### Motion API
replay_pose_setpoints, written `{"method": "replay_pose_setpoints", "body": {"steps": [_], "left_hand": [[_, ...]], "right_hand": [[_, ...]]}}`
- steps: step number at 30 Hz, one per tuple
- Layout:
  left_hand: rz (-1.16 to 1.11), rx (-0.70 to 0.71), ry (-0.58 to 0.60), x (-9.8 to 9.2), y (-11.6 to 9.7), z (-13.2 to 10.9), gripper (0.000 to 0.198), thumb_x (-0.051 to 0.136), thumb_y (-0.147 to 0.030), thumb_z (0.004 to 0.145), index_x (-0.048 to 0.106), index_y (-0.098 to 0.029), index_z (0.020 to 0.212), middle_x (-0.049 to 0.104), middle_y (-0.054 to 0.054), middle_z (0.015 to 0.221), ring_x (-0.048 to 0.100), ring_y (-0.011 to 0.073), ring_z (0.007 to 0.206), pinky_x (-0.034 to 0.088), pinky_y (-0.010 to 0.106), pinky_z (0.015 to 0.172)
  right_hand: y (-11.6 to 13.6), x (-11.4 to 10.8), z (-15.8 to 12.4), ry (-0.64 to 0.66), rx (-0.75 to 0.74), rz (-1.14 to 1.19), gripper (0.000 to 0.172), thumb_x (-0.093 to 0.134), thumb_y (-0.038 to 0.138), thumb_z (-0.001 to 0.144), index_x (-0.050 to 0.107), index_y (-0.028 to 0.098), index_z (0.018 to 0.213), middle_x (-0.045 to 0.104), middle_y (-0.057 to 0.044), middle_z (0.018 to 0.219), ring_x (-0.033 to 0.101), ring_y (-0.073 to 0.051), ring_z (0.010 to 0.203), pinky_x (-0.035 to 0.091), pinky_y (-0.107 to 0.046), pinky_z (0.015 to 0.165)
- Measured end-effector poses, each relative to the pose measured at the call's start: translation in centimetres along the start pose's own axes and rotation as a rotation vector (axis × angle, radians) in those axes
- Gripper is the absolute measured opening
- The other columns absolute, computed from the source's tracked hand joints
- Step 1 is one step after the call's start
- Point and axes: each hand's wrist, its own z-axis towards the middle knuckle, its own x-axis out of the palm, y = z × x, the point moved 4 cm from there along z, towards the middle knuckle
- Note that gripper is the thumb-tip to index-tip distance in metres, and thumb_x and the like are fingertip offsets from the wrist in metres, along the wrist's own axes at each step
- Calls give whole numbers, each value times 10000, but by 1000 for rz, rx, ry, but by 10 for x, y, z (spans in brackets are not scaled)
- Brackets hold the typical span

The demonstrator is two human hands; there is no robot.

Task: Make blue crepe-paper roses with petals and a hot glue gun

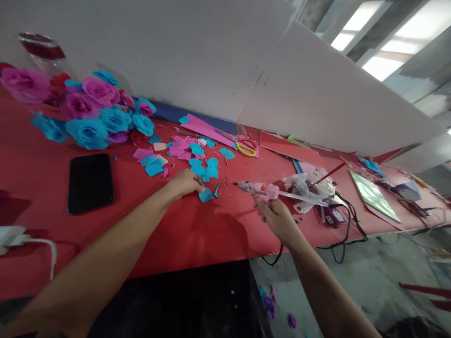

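— Right hand (276,217) is gripping what?
— It is grasping a pink glue gun (260,188) by the handle, inward from the near edge of the table (197,246); the nozzle is pointing left, presumably to face the other hand. Whether the trigger is being pressed, one cannot tell.
— And the left hand (186,183)?
— It is pinching a blue paper piece (206,195) by one edge, probably leaving the remainder exposed. Nozzle and paper are standing apart.
— What is lying around them?
— Loose scraps (181,146) are lying between the left hand and the far edge, with scissors (246,148) resting beside them. Paper flowers (89,134) are massing toward the left end, a phone (90,183) lying nearer.
— Is anything standing in the way?
— A plastic bag (302,187) is sitting near the projecting glue stick (301,197), possibly hindering movement rightward; a blue sliver (216,190) is lying between the hands.
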Motion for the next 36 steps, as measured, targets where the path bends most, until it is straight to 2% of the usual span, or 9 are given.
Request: {"method": "replay_pose_setpoints", "body": {"steps": [2,4,5,6,9,11,20,29,36], "left_hand": [[-9,37,-146,-17,-5,-2,95,720,-236,565,696,-166,625,670,29,651,596,182,707,413,274,653],[-136,117,-373,-35,-10,-7,152,679,-284,634,698,-154,709,673,26,707,580,158,710,414,272,683],[-197,125,-407,-39,-11,-9,175,675,-303,643,695,-151,728,668,22,710,568,149,698,413,270,682],[-234,104,-351,-38,-11,-9,191,689,-315,628,691,-150,724,661,18,696,554,142,674,410,267,665],[-171,-37,44,-16,-6,-7,174,748,-276,532,683,-159,644,642,14,633,522,137,619,381,256,590],[-108,-68,169,-4,-1,-6,134,751,-231,503,678,-171,598,648,15,637,536,146,637,378,252,582],[-45,-21,221,5,5,-2,54,715,-204,530,672,-189,558,647,9,592,569,166,634,413,265,622],[80,2,197,1,-1,-4,67,721,-177,551,692,-171,611,673,24,656,588,177,689,413,262,634],[144,0,189,0,-1,-4,118,748,-220,553,695,-162,642,671,29,655,602,187,707,422,264,636]], "right_hand": [[1,12,-5,65,6,2,403,444,547,870,531,189,709,438,32,511,407,-115,471,320,-247,471],[3,12,-8,6,-15,7,376,453,537,871,523,188,751,444,31,548,412,-116,507,336,-248,504],[4,10,-9,-29,-15,34,366,456,533,871,522,187,775,448,30,562,415,-117,522,343,-248,517],[3,8,-9,-35,1,73,366,448,533,876,520,186,784,447,30,565,414,-117,526,346,-247,520],[2,12,-11,80,83,172,409,410,544,891,495,188,709,416,35,531,384,-106,493,317,-239,483],[4,20,-15,162,86,174,418,415,541,889,502,187,685,402,37,517,366,-102,473,293,-236,461],[28,60,-21,272,-122,31,312,453,415,903,655,178,873,581,-9,621,507,-151,551,378,-249,547],[28,66,-18,322,-122,-5,331,440,397,916,672,171,986,703,-76,864,652,-236,810,478,-306,720],[24,66,-17,311,-123,-51,336,438,397,921,667,175,1026,704,-65,867,658,-239,828,481,-293,705]]}}
